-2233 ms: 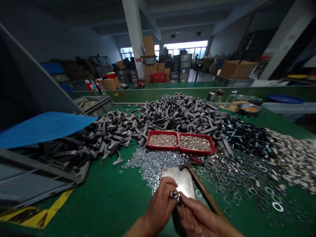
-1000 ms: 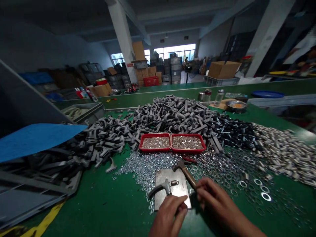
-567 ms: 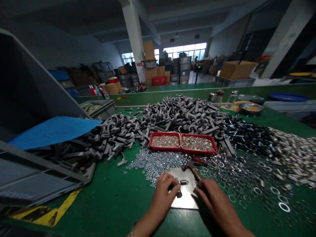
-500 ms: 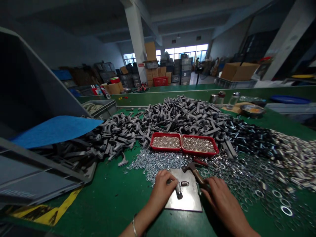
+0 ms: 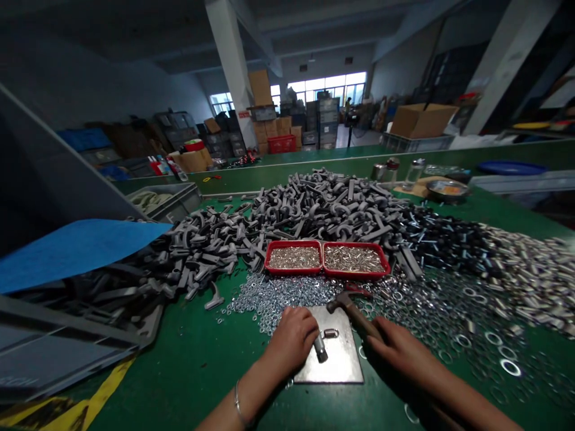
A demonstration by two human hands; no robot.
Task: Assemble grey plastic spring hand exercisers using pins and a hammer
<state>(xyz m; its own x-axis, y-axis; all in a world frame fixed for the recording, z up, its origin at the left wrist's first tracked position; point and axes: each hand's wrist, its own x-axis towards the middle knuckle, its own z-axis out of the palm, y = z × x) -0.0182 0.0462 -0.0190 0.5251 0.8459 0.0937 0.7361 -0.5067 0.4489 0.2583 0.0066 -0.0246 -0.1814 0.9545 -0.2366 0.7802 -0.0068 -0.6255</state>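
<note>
My left hand (image 5: 294, 336) is closed over the upper end of a short metal cylinder (image 5: 320, 348) with a dark lower tip. The cylinder lies slanted over a flat steel plate (image 5: 339, 370), and my fingers hide its far end. A small coil spring (image 5: 331, 333) lies on the plate just to the right of it. My right hand (image 5: 390, 342) is wrapped round the wooden handle of a claw hammer (image 5: 358, 318). The hammer's head lies over the plate's upper right corner.
Two red trays (image 5: 294, 272) of small metal pins stand behind the plate. Small nuts (image 5: 278, 299) and flat rings (image 5: 462, 341) are spread around it. Grey curved castings (image 5: 332, 203) form a large heap beyond. A grey crate (image 5: 67, 347) with a blue sheet (image 5: 85, 245) is at left.
My right hand has closed further round the hammer handle. My left hand has turned over the cylinder, covering more of it. The whole view has shifted slightly.
</note>
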